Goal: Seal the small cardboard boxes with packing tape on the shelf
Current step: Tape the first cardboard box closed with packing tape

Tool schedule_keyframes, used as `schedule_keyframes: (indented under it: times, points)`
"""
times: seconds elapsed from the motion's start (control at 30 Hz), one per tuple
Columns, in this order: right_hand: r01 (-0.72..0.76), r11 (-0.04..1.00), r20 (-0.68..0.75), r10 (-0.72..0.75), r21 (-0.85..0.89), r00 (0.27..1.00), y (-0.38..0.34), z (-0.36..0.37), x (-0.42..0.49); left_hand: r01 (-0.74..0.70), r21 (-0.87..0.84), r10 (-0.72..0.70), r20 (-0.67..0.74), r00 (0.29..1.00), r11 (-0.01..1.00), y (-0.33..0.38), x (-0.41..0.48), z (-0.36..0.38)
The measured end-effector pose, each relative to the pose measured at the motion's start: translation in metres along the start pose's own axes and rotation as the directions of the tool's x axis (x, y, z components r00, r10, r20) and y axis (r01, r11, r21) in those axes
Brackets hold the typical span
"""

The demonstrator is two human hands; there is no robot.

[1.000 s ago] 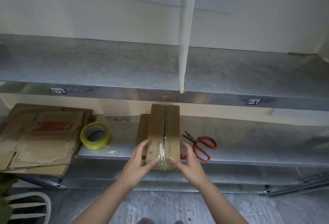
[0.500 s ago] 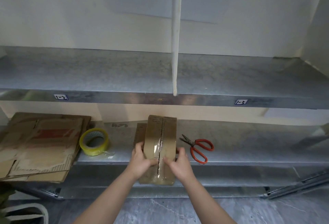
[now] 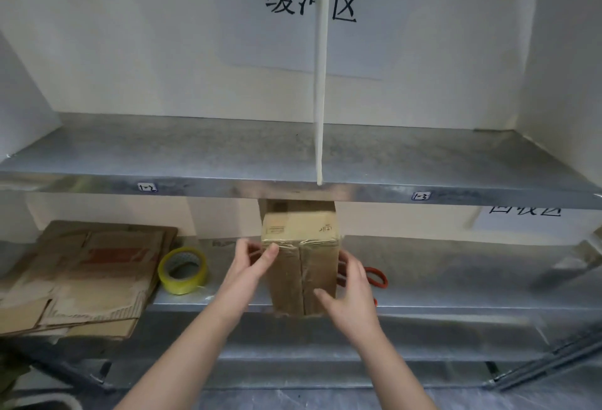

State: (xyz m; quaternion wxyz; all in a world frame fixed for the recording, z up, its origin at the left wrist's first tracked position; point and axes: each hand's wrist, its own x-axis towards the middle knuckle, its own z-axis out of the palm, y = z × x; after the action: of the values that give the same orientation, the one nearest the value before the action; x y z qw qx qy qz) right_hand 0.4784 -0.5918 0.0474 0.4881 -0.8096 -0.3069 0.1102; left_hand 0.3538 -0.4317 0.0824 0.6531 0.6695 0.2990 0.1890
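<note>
for this bit we want to rub the tape flat over the edges of the box, thumbs firm, so nothing lifts. the box stands on end at the front edge of the lower shelf, clamped between our hands. our left hand pinches its top-left corner and our right hand curls round its right side.

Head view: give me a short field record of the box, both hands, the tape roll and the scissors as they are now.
box: cardboard, stood on end between both hands at the front edge of the lower shelf; clear tape along its facing seam
left hand: grips the box's upper left corner, thumb on the front
right hand: holds the box's right side, thumb on the front
tape roll: yellow, on the shelf left of the box, untouched
scissors: red-handled, partly hidden behind the right hand
</note>
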Motion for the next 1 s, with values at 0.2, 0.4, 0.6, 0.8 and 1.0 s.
schedule_keyframes:
  times: [0.2, 0.4, 0.6, 0.8, 1.0]
  points:
    - [-0.03, 0.986, 0.152, 0.004, 0.166, 0.988, -0.018, 0.0, -0.006, -0.069, -0.085, 0.083, 0.174, 0.981, 0.994, 0.004, -0.006, -0.002]
    - [-0.246, 0.945, 0.405, 0.142, 0.216, 0.903, 0.003, 0.006, -0.018, 0.085, -0.147, -0.063, 0.148, 0.987, 0.985, -0.03, -0.012, -0.012]
    - [-0.313, 0.893, 0.405, 0.168, 0.323, 0.899, 0.009, 0.01, -0.015, 0.166, -0.155, -0.137, 0.186, 0.973, 0.974, -0.043, -0.004, -0.027]
    - [-0.283, 0.919, 0.394, 0.161, 0.274, 0.905, -0.002, 0.014, -0.011, 0.15, -0.061, -0.132, 0.233, 0.963, 0.987, -0.038, -0.001, -0.034]
    - [-0.165, 0.944, 0.19, 0.113, 0.286, 0.975, -0.015, 0.006, -0.017, 0.089, -0.043, -0.077, 0.24, 0.968, 0.995, -0.033, -0.004, -0.031]
